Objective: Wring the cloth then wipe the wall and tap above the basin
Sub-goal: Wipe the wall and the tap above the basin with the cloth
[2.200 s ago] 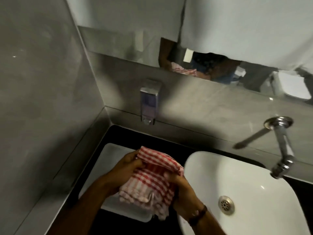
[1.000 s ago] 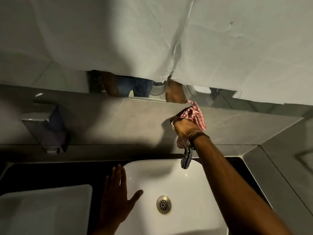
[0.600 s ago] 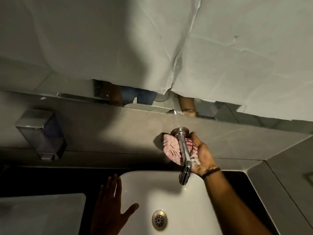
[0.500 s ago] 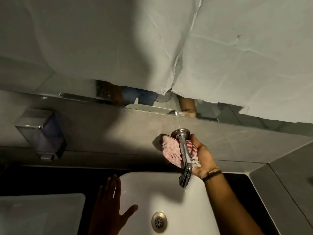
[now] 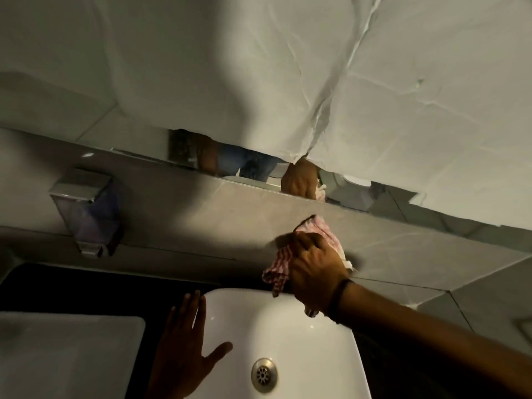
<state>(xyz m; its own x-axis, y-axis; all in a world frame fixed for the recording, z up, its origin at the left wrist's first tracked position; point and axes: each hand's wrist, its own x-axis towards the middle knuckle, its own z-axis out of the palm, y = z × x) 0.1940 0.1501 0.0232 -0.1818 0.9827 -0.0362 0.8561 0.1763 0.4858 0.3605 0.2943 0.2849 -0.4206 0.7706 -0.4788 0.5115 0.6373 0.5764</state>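
Note:
My right hand (image 5: 315, 269) grips the red-and-white checked cloth (image 5: 277, 269) and presses it against the grey tiled wall (image 5: 201, 214) just above the white basin (image 5: 290, 335). The cloth bunches above and to the left of my fingers, with one end hanging towards the basin's back rim. The tap is hidden behind my hand and the cloth. My left hand (image 5: 187, 349) lies flat with fingers spread on the basin's left rim, holding nothing.
A soap dispenser (image 5: 86, 208) is fixed to the wall at left. A second white basin (image 5: 66, 355) sits lower left on the dark counter (image 5: 72, 286). White paper (image 5: 403, 110) covers most of the mirror (image 5: 247, 165). A side wall (image 5: 489, 309) closes the right.
Earlier both hands held the cloth over the counter. My right hand then wiped behind the tap and has now shifted on top of it, covering the tap. My left hand rests on the basin rim.

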